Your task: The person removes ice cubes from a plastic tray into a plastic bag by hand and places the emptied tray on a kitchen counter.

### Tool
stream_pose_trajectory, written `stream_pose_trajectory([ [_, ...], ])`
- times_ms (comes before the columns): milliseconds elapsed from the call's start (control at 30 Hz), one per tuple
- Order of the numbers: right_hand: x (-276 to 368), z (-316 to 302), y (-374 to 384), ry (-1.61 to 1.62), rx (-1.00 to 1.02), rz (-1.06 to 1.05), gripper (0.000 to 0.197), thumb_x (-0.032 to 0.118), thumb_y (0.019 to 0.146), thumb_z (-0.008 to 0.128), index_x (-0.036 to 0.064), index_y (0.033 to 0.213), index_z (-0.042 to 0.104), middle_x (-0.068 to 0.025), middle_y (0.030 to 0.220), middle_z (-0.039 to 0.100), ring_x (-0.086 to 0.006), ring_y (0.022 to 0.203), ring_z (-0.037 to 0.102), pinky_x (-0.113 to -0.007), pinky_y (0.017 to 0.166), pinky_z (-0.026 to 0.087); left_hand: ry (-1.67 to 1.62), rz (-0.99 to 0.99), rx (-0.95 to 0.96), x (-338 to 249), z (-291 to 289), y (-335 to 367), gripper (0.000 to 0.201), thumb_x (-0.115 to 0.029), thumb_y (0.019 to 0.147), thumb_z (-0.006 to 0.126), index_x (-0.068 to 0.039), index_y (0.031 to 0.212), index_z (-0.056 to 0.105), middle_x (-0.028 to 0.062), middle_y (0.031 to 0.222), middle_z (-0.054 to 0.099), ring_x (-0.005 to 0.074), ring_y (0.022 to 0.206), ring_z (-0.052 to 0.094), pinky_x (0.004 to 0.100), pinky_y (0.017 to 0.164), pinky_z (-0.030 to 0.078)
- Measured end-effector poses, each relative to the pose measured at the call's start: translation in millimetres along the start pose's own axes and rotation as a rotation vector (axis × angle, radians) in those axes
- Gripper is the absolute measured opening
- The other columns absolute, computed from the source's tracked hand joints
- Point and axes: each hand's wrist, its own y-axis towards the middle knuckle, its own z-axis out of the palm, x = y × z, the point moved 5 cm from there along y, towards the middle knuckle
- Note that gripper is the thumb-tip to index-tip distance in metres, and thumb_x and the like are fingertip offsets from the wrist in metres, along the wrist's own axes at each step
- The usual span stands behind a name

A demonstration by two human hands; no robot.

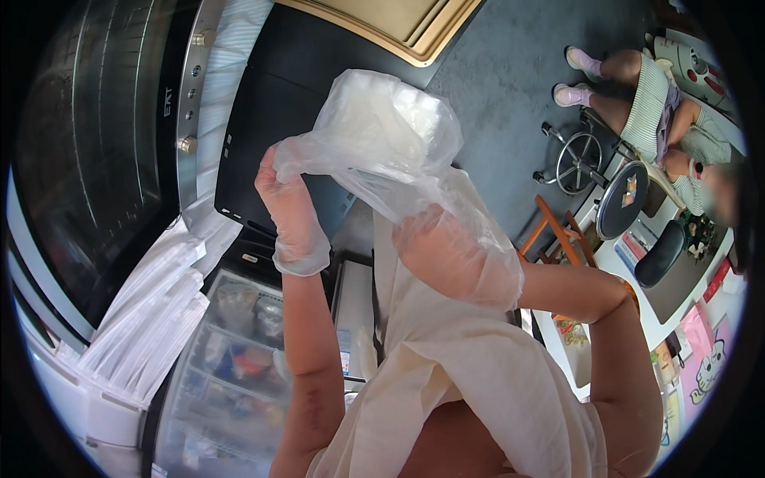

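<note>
A thin, see-through plastic bag [390,119] hangs in front of me, with whitish folded contents I cannot make out. Both my hands wear loose clear disposable gloves. My left hand [288,195] pinches the bag's left edge between thumb and fingers. On the other side, my right hand [446,251] is curled against the lower right part of the bag, gripping its film. Glove and bag film overlap there, so the right fingertips are partly hidden. Beneath the hands hangs my cream-coloured garment [454,350].
An oven [191,103] with knobs stands at left, beside a black panel [271,111]. A gold-rimmed tray [422,56] is at the top. Clear drawers [223,382] are lower left. Right, a seated person [645,103] is near a wheeled stool [580,151] and white desk [677,295].
</note>
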Motion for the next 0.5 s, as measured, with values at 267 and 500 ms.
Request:
stream_pose_trajectory([
  [267, -12.1, 6.7, 52.8, 0.125, -0.264, 0.193, 0.03, 0.007, 0.069, 0.059, -0.0032, 0.097, 0.062, -0.012, 0.095, 0.06, -0.0223, 0.079, 0.06, -0.03, 0.065, 0.049, -0.025, -0.053, 0.015, -0.5, 5.4, -4.1, 0.017, -0.013, 0.092, 0.055, 0.0, 0.101, 0.062, 0.0015, 0.094, 0.063, 0.0084, 0.085, 0.056, 0.0243, 0.08, 0.044],
  [500, -65.4, 26.1, 74.3, -0.085, -0.128, 0.391, 0.019, 0.01, 0.07, 0.06, -0.0008, 0.085, 0.064, -0.0126, 0.086, 0.06, -0.0243, 0.078, 0.059, -0.033, 0.063, 0.049, 0.21, -0.142, -0.054, -7.4, 4.9, -5.9, 0.026, -0.001, 0.089, 0.055, 0.002, 0.114, 0.056, 0.0051, 0.101, 0.061, 0.0092, 0.083, 0.055, 0.0214, 0.077, 0.043],
])
